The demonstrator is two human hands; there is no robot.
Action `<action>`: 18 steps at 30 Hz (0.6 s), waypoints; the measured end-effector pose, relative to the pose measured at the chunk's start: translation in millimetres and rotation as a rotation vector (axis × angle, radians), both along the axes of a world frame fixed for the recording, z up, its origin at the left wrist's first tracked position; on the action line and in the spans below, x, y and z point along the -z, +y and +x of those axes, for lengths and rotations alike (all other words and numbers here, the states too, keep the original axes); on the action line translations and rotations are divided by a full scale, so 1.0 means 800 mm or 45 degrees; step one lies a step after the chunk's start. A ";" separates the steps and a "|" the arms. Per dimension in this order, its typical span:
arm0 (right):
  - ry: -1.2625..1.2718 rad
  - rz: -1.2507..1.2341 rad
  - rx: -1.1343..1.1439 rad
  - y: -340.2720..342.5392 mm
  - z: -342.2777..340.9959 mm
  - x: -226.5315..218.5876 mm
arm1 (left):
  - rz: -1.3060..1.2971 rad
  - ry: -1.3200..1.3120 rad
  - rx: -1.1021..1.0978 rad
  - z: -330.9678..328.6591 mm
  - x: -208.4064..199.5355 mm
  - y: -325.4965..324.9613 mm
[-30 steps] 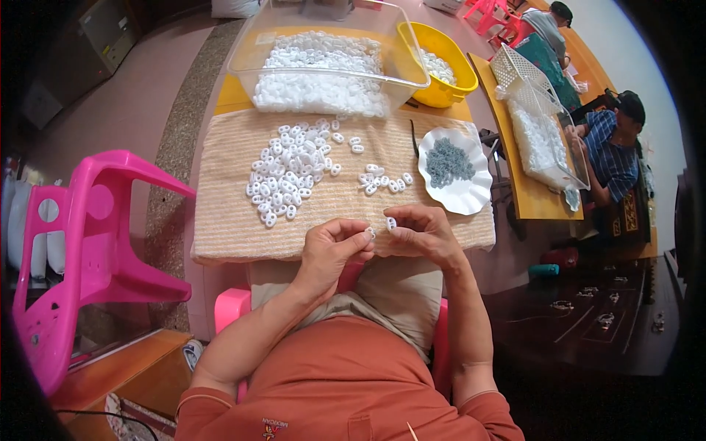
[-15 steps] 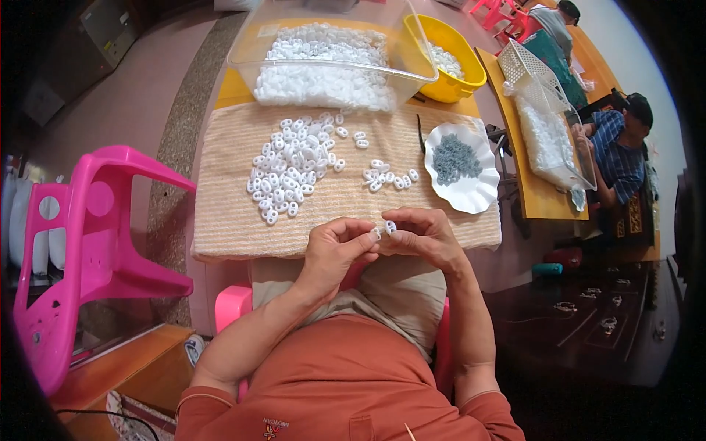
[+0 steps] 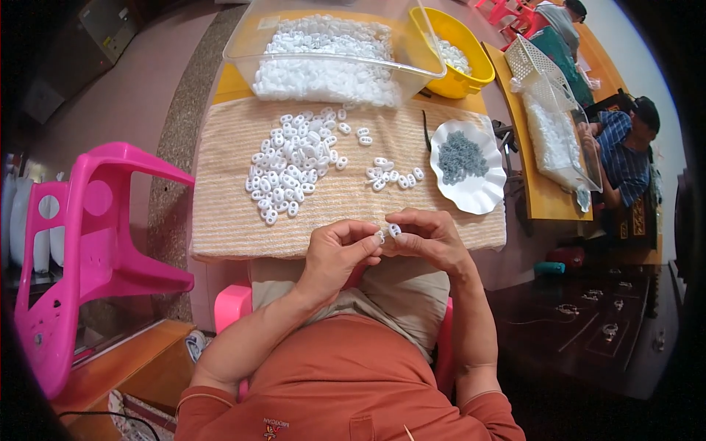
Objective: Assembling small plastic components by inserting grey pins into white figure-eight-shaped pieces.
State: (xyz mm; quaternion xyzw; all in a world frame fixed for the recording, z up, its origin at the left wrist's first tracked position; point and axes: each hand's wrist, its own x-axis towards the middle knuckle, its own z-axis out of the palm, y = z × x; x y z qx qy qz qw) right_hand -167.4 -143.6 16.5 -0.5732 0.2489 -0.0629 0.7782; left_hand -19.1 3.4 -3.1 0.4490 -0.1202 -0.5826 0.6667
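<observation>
In front of you spread a tan striped cloth (image 3: 220, 184), and on it sat a white wavy plate (image 3: 471, 202). Far behind the plate and to its left stood a big clear tub (image 3: 415, 82), with lots and lots of white pieces inside. Behind the plate was a yellow basin (image 3: 463, 87) with more white pieces. Well to the left of the plate lay a big pile (image 3: 298, 147) of white pieces, and just left of the plate lay a little group (image 3: 393, 176). The plate itself held many small gray bits (image 3: 462, 156).

Going by those heaps, it looked like most of your work was left. The little group may have been done, but its pieces were too small to tell.

Your 2 hands were up in front of you, on the near side of the plate and to its left, fingers bent, tips turned toward each other. Your right hand (image 3: 430, 239), the nearer to the plate, pinched a white piece with 2 holes (image 3: 395, 230) between thumb and finger. Your left hand (image 3: 334, 253) pinched a tiny pale bit (image 3: 380, 237) just beside it. Whether they touched was not clear.
</observation>
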 end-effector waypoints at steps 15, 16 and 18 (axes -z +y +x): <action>-0.076 -0.040 -0.076 -0.003 0.001 0.007 | 0.018 0.014 0.017 0.001 -0.002 0.000; -0.076 -0.038 -0.077 -0.002 0.001 0.006 | 0.027 0.010 0.021 0.001 -0.003 0.000; -0.084 0.033 -0.058 -0.001 0.001 0.003 | 0.019 0.031 0.022 0.001 -0.005 -0.001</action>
